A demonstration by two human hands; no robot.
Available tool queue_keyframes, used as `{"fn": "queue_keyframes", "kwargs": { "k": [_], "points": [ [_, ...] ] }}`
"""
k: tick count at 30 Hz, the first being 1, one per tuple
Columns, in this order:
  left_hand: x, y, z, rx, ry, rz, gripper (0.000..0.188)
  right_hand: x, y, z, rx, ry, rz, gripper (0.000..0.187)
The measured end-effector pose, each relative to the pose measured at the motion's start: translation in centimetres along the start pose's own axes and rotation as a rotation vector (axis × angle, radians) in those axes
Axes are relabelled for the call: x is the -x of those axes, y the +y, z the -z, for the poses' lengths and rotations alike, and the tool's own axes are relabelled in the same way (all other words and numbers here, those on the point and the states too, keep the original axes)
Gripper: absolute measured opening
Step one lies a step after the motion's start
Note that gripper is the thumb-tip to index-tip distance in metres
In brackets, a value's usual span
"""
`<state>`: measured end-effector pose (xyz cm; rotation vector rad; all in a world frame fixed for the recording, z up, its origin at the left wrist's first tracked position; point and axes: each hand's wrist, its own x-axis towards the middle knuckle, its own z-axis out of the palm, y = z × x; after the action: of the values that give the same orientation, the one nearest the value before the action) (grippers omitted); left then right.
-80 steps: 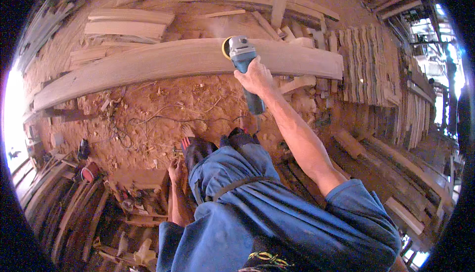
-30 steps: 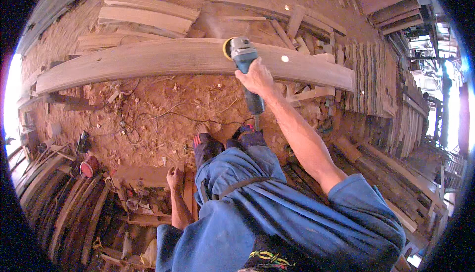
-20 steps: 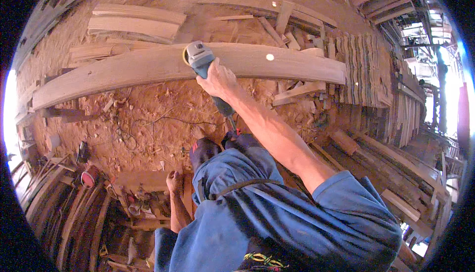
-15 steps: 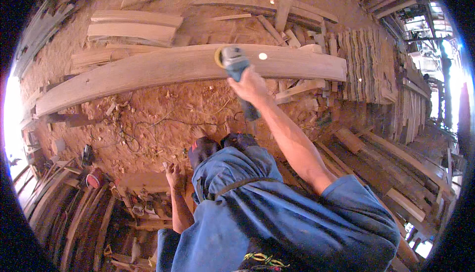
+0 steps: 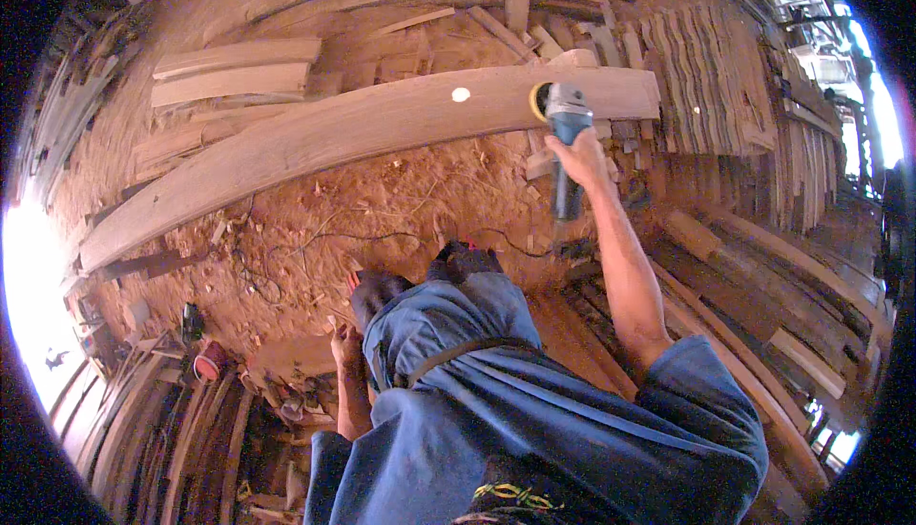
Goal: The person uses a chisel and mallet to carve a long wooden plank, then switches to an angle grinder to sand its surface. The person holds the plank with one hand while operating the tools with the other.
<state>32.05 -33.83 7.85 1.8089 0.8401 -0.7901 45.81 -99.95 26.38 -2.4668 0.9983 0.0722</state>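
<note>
A blue angle grinder [image 5: 570, 124] with a silver gear head is over the right-hand part of a long, curved wooden plank [image 5: 353, 122], nearer that end than the left one. Its yellow-rimmed disc [image 5: 539, 103] faces left, tilted, in front of the plank's broad face, while the rear of the tool's body projects past the plank's near edge. The right hand [image 5: 584, 157] grips the body, fingers wrapped around it and thumb laid along its left side. A bright round spot [image 5: 461, 94] shows on the plank, left of the disc.

The left hand [image 5: 346, 342] hangs low beside the person's left leg, well apart from the plank. Its fingers look curled, though it is too small and dim to tell whether they hold anything.

A dark cable [image 5: 377, 236] winds over the reddish ground [image 5: 382, 181] along the plank's near side, among scattered wood chips. Beyond the plank's far edge, toward its left half, lie pale curved boards [image 5: 234, 72]. Past its right end stands a row of wavy-edged boards [image 5: 711, 86]. Long timbers [image 5: 797, 258] lie at the person's right; a red container [image 5: 208, 365] rests by curved planks [image 5: 181, 434] at the left.
</note>
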Motion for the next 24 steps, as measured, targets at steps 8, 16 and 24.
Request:
{"fn": "queue_keyframes", "kwargs": {
  "k": [8, 16, 24],
  "points": [
    [-4.3, -1.3, 4.9, 0.133, -0.036, -0.108, 0.05, 7.0, -14.5, -7.1, 0.073, -0.122, 0.156, 0.081],
    [-7.9, -5.6, 11.5, 0.274, 0.015, -0.091, 0.048, 13.4, -30.5, -14.1, 0.082, -0.334, 0.361, 0.081],
    [-7.6, -6.2, 16.3, 0.267, 0.068, -0.036, 0.045, 14.8, -36.8, -16.0, 0.05, -0.311, 0.519, 0.08]
  ]
}}
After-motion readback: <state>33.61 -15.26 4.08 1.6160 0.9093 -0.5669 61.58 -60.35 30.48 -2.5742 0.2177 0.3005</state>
